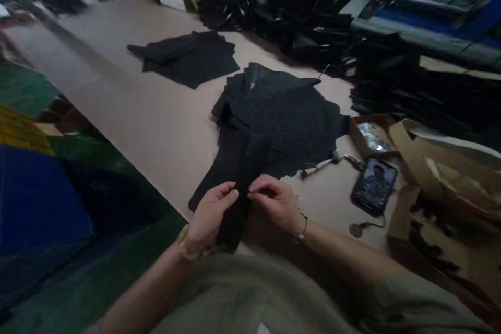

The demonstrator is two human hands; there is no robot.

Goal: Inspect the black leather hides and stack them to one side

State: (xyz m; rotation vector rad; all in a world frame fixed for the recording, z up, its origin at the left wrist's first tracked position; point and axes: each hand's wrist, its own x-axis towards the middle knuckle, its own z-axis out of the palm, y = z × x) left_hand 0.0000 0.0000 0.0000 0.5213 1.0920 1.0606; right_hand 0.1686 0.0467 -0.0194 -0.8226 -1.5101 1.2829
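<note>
At the near edge of the table, my left hand (216, 206) is closed on a piece of black fabric (230, 224), thumb on top. My right hand (276, 198) is closed in a pinch right beside the fabric's right edge. Whatever lies between its fingertips is too small to make out. Just beyond my hands is a pile of black fabric pieces (289, 109), the top one marked with a grid of lines. The held piece overlaps the near side of this pile.
Farther back lies another black fabric stack (191, 57). On the right are a phone (374, 186), a white pen-like tool (319, 167), a small box (371, 135) and a larger cardboard box (405, 219). Dark piles (297, 31) line the table's far side.
</note>
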